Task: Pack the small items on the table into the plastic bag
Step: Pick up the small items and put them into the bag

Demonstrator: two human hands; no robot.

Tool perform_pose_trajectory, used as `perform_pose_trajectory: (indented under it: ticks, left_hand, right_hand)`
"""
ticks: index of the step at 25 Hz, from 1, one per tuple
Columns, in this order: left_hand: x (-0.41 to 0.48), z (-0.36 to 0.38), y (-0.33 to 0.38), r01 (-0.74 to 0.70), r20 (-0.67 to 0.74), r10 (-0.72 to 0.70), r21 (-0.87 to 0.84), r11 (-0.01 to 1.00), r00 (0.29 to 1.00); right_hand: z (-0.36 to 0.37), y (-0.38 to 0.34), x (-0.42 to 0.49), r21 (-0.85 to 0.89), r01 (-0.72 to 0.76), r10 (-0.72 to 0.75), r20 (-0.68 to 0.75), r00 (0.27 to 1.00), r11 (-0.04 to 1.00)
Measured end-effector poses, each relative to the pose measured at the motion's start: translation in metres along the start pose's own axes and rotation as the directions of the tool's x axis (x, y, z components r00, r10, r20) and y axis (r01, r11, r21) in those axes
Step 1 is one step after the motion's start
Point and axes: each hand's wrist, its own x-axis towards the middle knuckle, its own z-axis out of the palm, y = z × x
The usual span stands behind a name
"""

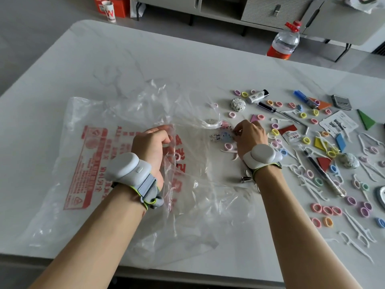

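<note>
- The plastic bag [87, 155] is being spread flat on the table [145, 59], under and to the left of both hands. Its red-printed panel is lying out beyond the left wrist, probably so that the mouth is turned toward the pile.
- A fold of the clear film is being gripped by the left hand [151, 144], with the fingers curled round it. The upper layer is being lifted off the lower one, which looks meant to open a gap for things to go in.
- The bag's rim is hard to trace: the film is crumpled and see-through, so its edge is being lost between the two hands.
- A blue charm [226, 136] is lying just left of the right fingertips. It is apparently being pinched at its metal end by the right hand [249, 136], whose fingers are bent inward. The fingertips are being hidden by the back of the hand, so the pinch is a judgement.
- Whether the charm is already under the film cannot be told.
- A metal clip [245, 179] is being half covered by the right wrist.
- To the right of the right hand, hair ties [327, 210], floss picks [358, 232] and a screwdriver [268, 106] are lying unpacked, within easy reach. The farthest pieces are being cut off by the frame edge.
</note>
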Motion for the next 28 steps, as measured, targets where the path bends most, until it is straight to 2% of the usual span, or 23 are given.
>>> perform_pose_trajectory:
  ticks: [3,5,8,12,14,17,23,25,28]
  left_hand:
    - [0.002,0.0,0.0,0.0,-0.001,0.0,0.004,1.0,1.0]
    - [0.003,-0.001,-0.001,-0.003,-0.006,0.004,0.02,1.0,1.0]
    - [0.003,-0.001,-0.001,-0.011,-0.001,0.011,0.022,1.0,1.0]
    - [0.003,-0.003,0.003,-0.031,0.048,0.027,0.074,0.997,0.998]
    - [0.0,-0.004,0.007,-0.032,0.084,0.025,0.083,0.996,0.996]
    - [-0.004,-0.005,0.01,-0.003,0.056,0.0,0.065,0.998,0.998]
    - [-0.009,-0.007,0.012,0.013,0.055,-0.016,0.048,0.999,0.998]
    - [-0.008,-0.008,0.011,-0.002,0.054,-0.002,0.065,0.998,0.999]
    - [-0.006,-0.01,0.01,-0.057,0.053,0.054,0.058,0.997,0.997]
  right_hand:
    - [0.006,0.003,0.0,-0.024,0.01,-0.01,0.012,1.0,1.0]
    - [0.009,0.004,-0.002,-0.011,0.025,-0.026,-0.033,0.999,1.0]
    - [-0.003,0.001,-0.006,0.289,-0.001,0.061,-0.199,0.978,0.957]
    - [-0.027,-0.003,-0.015,0.638,0.097,0.066,-0.227,0.972,0.764]
    - [-0.04,-0.005,-0.027,0.798,0.088,0.03,-0.131,0.991,0.596]
    - [-0.056,-0.01,-0.049,0.942,-0.058,-0.127,0.105,0.986,0.33]
    - [-0.056,-0.038,-0.077,0.92,-0.389,-0.318,0.384,0.867,0.051]
    - [-0.046,-0.051,-0.081,0.895,-0.444,-0.357,0.427,0.831,0.038]
    - [-0.025,-0.062,-0.085,0.867,-0.481,-0.342,0.495,0.799,0.13]
